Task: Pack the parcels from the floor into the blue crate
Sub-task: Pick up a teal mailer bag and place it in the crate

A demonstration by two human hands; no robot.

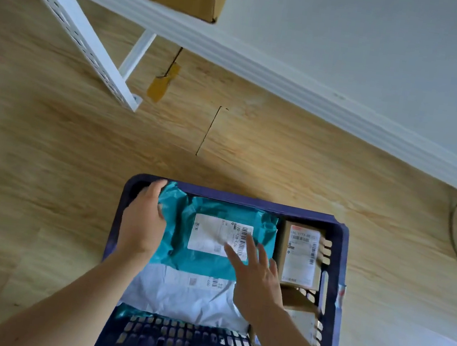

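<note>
1. Right hand (257,278): fingers apart and straight, flat on the label of the teal parcel (195,261).
2. Left hand (142,219): along the parcel's left edge, thumb on top; can't tell whether the fingers curl under.
3. Teal parcel lies in the blue crate (247,198), atop a white parcel (184,297), with a cardboard box (297,260) just to its right.
4. Crate sits on the wood floor (78,153).

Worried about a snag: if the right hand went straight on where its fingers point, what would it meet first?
Likely the white label on the teal parcel, right ahead; depth is unclear.
</note>
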